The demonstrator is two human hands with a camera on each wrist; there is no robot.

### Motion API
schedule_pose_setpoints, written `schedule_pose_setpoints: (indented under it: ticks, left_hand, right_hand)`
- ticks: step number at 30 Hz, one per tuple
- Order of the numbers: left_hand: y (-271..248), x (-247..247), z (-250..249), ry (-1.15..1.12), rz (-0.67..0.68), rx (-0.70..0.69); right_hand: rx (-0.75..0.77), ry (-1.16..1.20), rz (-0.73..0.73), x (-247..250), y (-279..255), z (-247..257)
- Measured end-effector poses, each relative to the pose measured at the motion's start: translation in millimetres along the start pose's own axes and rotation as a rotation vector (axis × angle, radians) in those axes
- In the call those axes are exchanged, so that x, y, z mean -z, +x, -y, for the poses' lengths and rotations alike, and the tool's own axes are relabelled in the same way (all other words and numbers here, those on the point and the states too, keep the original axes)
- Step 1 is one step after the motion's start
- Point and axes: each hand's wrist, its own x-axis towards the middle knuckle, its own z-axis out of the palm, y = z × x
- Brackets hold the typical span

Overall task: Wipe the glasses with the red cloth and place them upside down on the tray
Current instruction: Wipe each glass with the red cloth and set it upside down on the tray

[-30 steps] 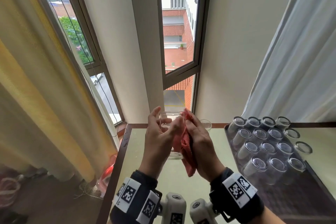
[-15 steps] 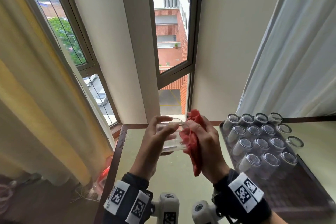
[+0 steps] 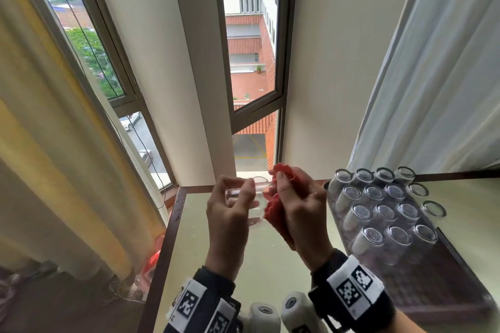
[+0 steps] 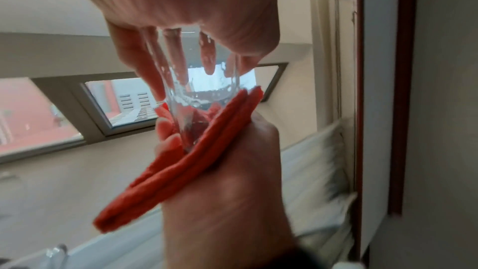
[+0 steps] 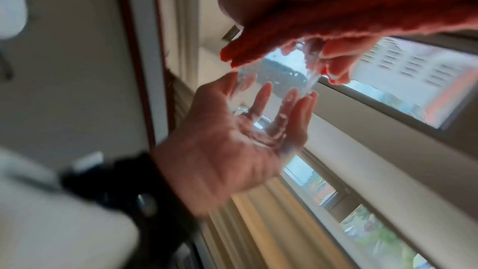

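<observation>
glass [image 3: 250, 199] tipped sideways vs 1s ago | L hand [image 3: 228, 220] grip holds it | R hand [image 3: 303, 213] grip pinches red cloth [image 3: 274, 208]

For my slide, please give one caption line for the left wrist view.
Left hand holds a wet glass while the right hand wipes it with a red cloth.

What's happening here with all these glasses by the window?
A person is drying drinking glasses. Their left hand holds a clear glass above the table, fingers around it, and water drops show on it. Their right hand grips a folded red cloth and presses it onto the end of the glass. To the right, a dark tray already carries rows of glasses set upside down; a few stand just beyond its far edge. This one is not yet on the tray.
</observation>
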Motion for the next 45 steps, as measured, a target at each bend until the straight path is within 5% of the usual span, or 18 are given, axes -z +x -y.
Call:
schedule_pose_setpoints:
  ticks: [2,4,9,11,17,19,23,25,29,31,37,45]
  left_hand:
    - [1,2,-2,-0.049,0.028,0.084]
    - [0,1,-7,-0.045,0.05,0.071]
    - [0,1,-12,0.084,0.046,-0.176]
    - [-2,3,-14,0.11,0.054,-0.172]
    - [-3,13,-23,-0.004,0.029,0.097]
    - [-5,16,-23,0.036,0.014,0.04]
    - [-15,20,-20,0.291,0.008,-0.233]
    - [-17,20,-17,0.313,-0.01,-0.254]
    - [-15,21,-21,0.066,-0.012,0.06]
    - [-14,22,-21,0.072,0.014,0.067]
    - [-13,23,-15,0.188,0.07,-0.117]
    - [-6,44,-8,0.175,0.25,-0.139]
  right_hand:
    - [0.265,-0.208,0.063,3,-2,-5]
    - [0.313,-0.184,0.106,6,-1,-6]
    - [-0.121,0.142,0.098,3,5,8]
    - [-0.145,0.096,0.109,2,4,13]
    - [0.384,-0.311,0.198,-5,-3,8]
    - [0.3,-0.226,0.208,-7,-6,7]
    - [-0.234,0.079,0.177,-9,-9,18]
    - [-0.297,0.063,0.181,-10,-9,20]
    - [0.204,-0.23,0.206,-10,-16,12]
    - [0.273,-0.253,0.203,-10,-18,7]
    - [-0.267,0.018,0.175,-9,-15,19]
    - [-0.459,0.172,0.14,-4,-9,17]
